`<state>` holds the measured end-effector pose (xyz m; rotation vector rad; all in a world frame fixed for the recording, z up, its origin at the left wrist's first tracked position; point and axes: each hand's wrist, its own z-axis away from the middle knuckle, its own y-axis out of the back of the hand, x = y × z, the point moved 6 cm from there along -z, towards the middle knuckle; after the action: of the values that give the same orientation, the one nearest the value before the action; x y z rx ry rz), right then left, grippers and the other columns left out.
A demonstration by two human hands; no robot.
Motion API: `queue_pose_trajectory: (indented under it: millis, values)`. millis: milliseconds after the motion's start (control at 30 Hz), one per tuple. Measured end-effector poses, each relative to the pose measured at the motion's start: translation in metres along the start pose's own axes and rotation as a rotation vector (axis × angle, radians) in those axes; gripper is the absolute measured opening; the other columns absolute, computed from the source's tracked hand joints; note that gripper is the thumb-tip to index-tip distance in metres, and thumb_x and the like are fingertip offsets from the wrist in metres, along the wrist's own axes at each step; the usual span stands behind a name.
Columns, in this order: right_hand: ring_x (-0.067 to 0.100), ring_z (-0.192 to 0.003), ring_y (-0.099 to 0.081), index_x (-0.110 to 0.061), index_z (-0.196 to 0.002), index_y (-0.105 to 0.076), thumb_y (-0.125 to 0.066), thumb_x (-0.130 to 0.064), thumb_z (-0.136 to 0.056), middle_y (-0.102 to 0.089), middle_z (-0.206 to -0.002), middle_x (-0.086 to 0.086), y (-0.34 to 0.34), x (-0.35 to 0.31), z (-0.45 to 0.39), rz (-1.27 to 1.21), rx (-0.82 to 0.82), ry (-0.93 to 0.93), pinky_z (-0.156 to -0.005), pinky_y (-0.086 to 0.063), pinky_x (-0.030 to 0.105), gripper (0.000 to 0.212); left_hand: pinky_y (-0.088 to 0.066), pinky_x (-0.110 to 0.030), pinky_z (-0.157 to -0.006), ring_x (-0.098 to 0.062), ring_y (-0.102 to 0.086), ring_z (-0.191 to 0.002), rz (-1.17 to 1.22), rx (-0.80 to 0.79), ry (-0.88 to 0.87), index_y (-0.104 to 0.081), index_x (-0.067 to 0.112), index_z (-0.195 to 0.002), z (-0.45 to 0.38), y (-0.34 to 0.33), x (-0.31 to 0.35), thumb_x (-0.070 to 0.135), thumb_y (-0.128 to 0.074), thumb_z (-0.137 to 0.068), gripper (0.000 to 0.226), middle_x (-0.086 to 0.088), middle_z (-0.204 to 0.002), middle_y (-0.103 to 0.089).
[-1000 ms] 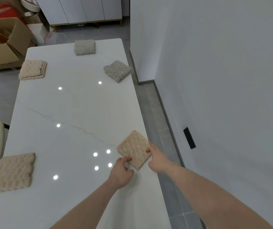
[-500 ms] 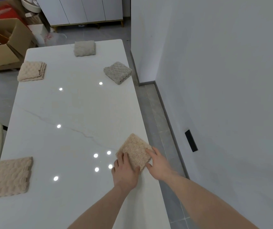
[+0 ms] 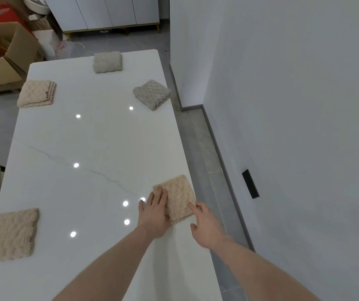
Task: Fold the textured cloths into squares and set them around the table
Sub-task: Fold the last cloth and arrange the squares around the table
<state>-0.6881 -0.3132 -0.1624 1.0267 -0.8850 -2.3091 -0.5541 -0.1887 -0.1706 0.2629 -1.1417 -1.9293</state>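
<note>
Here the folded beige cloth (image 3: 179, 198) lies flat on the white bench (image 3: 91, 148), close to its right edge and near the person. The left hand (image 3: 154, 213) rests palm down, fingers spread, on the cloth's left part, while the right hand (image 3: 206, 224) lies loose and released just beside the cloth's near right corner, its index fingertip touching the edge. Four more folded cloths sit well apart around the bench: beige ones at near left (image 3: 9, 234) and far left (image 3: 37, 93), grey ones at the far end (image 3: 107, 61) and far right (image 3: 152, 94).
</note>
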Motion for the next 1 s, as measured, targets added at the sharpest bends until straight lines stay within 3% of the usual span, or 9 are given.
queue_pose_trajectory:
  millis: [167, 267, 367, 533, 633, 733, 833, 1000]
  values:
    - [0.017, -0.141, -0.035, -0.031, -0.157, -0.02, -0.054, -0.014, -0.094, -0.003, -0.164, -0.009, 0.004, -0.006, 0.008, 0.014, 0.039, 0.032, -0.106, -0.047, 0.032, 0.073, -0.011, -0.05, -0.125, -0.027, -0.005, -0.155, 0.147, 0.175, 0.022, -0.006, 0.028, -0.16, 0.024, 0.001, 0.0, 0.033, -0.051, -0.09, 0.083, -0.002, -0.169, 0.008]
    - [0.017, -0.135, -0.045, -0.032, -0.158, -0.02, -0.052, -0.009, -0.092, 0.006, -0.166, -0.012, 0.005, -0.009, 0.009, 0.051, 0.015, 0.05, -0.098, -0.051, 0.03, 0.077, -0.006, -0.051, -0.125, -0.027, 0.003, -0.156, 0.113, 0.109, 0.02, 0.002, 0.029, -0.161, 0.039, -0.024, 0.0, 0.035, -0.041, -0.098, 0.077, 0.001, -0.169, 0.015]
    - [0.021, -0.128, -0.053, -0.032, -0.158, -0.021, -0.05, -0.007, -0.089, 0.001, -0.167, -0.009, 0.005, -0.01, 0.005, 0.073, -0.056, -0.001, -0.091, -0.054, 0.031, 0.079, 0.002, -0.053, -0.125, -0.028, 0.012, -0.156, 0.035, 0.045, -0.027, 0.009, 0.028, -0.161, 0.041, -0.031, -0.002, 0.036, -0.033, -0.103, 0.072, 0.002, -0.167, 0.024]
    - [0.024, -0.129, -0.053, -0.023, -0.153, -0.035, -0.049, -0.008, -0.087, -0.023, -0.162, 0.0, 0.005, -0.024, 0.014, 0.112, -0.094, -0.004, -0.096, -0.05, 0.032, 0.069, 0.007, -0.058, -0.123, -0.032, 0.013, -0.155, -0.156, -0.073, -0.101, 0.002, 0.028, -0.162, 0.019, -0.007, -0.014, 0.042, -0.037, -0.1, 0.075, 0.004, -0.169, 0.014]
    - [0.018, -0.13, -0.051, -0.023, -0.149, -0.043, -0.05, -0.008, -0.088, -0.036, -0.154, -0.004, -0.001, -0.025, 0.023, 0.045, -0.07, 0.013, -0.104, -0.045, 0.028, 0.063, -0.001, -0.053, -0.125, -0.03, 0.003, -0.156, -0.062, -0.106, -0.12, -0.015, 0.031, -0.16, 0.013, 0.009, -0.014, 0.04, -0.046, -0.094, 0.073, 0.005, -0.17, 0.002]
    - [0.015, -0.119, -0.056, -0.03, -0.146, -0.045, -0.052, -0.011, -0.089, -0.025, -0.156, -0.008, 0.002, -0.022, 0.026, 0.003, 0.038, 0.002, -0.091, -0.053, 0.027, 0.06, -0.019, -0.043, -0.123, -0.027, -0.016, -0.153, 0.059, 0.06, -0.167, -0.033, 0.028, -0.151, 0.016, 0.025, -0.011, 0.032, -0.053, -0.089, 0.065, 0.004, -0.167, -0.012]
    - [0.016, -0.137, -0.041, -0.034, -0.15, -0.035, -0.053, -0.014, -0.092, -0.006, -0.165, -0.002, 0.002, -0.03, 0.028, 0.095, 0.07, 0.089, -0.1, -0.05, 0.032, 0.064, -0.017, -0.043, -0.124, -0.028, -0.009, -0.155, -0.003, 0.055, -0.189, -0.013, 0.027, -0.16, 0.016, 0.015, -0.012, 0.026, -0.052, -0.095, 0.076, 0.002, -0.17, 0.004]
    - [0.019, -0.154, -0.008, -0.023, -0.16, -0.013, -0.053, -0.015, -0.093, 0.014, -0.167, 0.001, -0.007, -0.034, 0.019, 0.184, -0.072, 0.102, -0.119, -0.031, 0.034, 0.079, -0.006, -0.052, -0.126, -0.03, 0.01, -0.156, -0.144, -0.05, -0.137, 0.014, 0.029, -0.16, 0.004, 0.001, -0.016, 0.027, -0.045, -0.104, 0.081, 0.004, -0.166, 0.027]
